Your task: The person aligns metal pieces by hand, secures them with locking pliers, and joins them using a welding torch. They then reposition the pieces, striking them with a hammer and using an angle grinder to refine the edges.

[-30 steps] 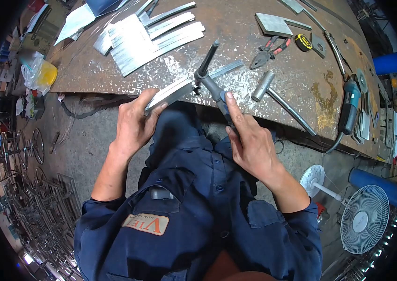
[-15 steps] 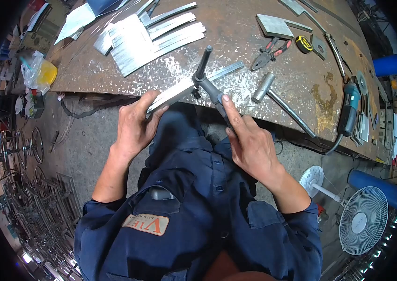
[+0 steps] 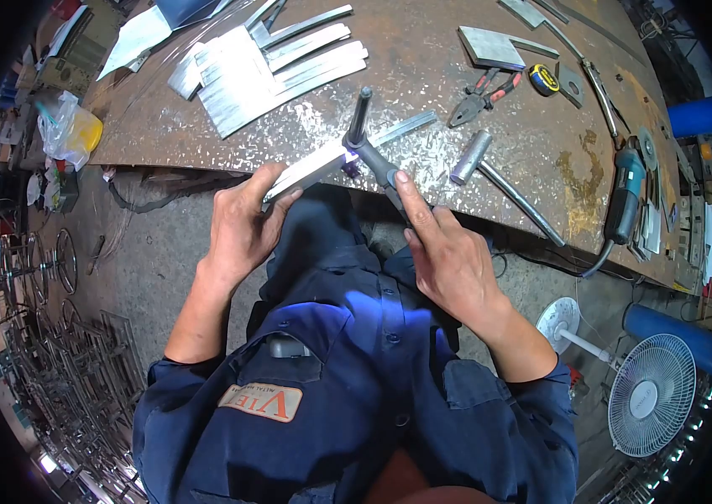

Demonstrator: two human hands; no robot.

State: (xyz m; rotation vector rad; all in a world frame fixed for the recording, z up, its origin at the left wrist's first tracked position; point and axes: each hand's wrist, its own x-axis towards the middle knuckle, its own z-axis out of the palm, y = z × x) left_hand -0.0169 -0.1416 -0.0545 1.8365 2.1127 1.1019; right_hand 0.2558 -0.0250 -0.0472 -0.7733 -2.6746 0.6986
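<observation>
My left hand (image 3: 243, 220) is closed round the near end of a straight metal bar (image 3: 312, 173) at the table's front edge. In my right hand (image 3: 455, 265) is a TIG welding torch (image 3: 375, 160), its long back cap pointing up and away, my index finger stretched along the handle. The torch head is right at the far end of the bar, where a bright violet-white arc glows. Blue light falls across the front of my jacket (image 3: 356, 319). A thin metal strip (image 3: 410, 124) lies on the table just beyond the torch.
On the worktable (image 3: 196, 134) lie stacked metal strips (image 3: 243, 80), a hammer (image 3: 511, 193), pliers (image 3: 482, 97), a tape measure (image 3: 544, 79) and an angle grinder (image 3: 627, 189). A white fan (image 3: 651, 395) stands at lower right. Metal frames (image 3: 62, 370) fill the left floor.
The arc has lit at the torch tip, throwing blue-violet light on my jacket and the hammer head. The torch has tilted slightly to the left; my hands stay nearly in place.
</observation>
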